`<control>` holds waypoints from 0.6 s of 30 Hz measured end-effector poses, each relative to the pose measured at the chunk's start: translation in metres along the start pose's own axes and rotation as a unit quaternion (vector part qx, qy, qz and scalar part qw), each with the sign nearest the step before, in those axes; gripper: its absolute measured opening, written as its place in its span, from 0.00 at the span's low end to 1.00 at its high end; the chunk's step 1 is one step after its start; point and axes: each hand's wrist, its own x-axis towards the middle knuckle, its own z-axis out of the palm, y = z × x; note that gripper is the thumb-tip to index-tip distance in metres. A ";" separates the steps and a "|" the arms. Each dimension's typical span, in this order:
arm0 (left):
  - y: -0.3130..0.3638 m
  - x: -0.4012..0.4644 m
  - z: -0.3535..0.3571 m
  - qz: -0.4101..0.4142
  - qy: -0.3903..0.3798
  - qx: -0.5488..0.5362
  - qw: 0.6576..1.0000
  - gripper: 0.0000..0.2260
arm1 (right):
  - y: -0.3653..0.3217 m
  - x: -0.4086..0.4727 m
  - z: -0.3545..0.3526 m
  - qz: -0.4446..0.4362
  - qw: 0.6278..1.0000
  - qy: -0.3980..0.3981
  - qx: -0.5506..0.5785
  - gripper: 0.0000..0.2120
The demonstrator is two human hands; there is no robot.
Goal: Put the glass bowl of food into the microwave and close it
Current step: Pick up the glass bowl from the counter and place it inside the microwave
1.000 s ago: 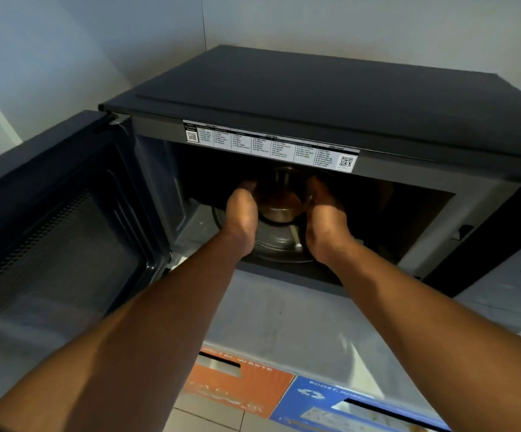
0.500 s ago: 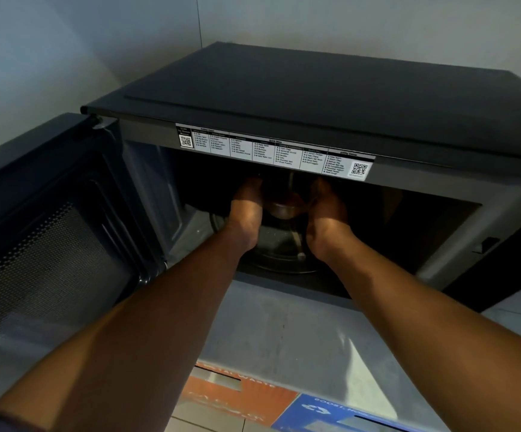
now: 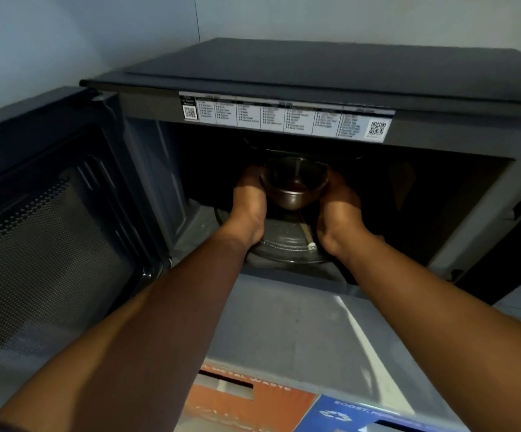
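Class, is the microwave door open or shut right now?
Open: the door is swung out to the left, and both hands hold the glass bowl inside.

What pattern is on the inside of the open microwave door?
A fine perforated dot mesh, dark, on the door window; shows best in the head view.

Dim overall; microwave (image 3: 284, 73) cavity in deep shadow, label text blurred (illegible), wide-angle bending at edges.

We see a grey countertop (image 3: 284, 332) carrying the black microwave (image 3: 315, 73), its door (image 3: 44, 244) swung open leftward.
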 end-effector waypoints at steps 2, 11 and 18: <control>0.003 -0.003 -0.003 0.014 0.000 -0.003 1.000 0.18 | -0.002 -0.006 0.002 -0.011 1.000 0.001 -0.008 0.10; 0.005 -0.037 -0.022 0.201 0.111 0.230 0.946 0.21 | -0.021 -0.056 -0.005 -0.074 0.990 0.044 -0.113 0.13; 0.022 -0.102 -0.037 0.184 0.138 0.409 0.883 0.21 | -0.042 -0.116 -0.021 -0.091 0.971 0.016 -0.222 0.16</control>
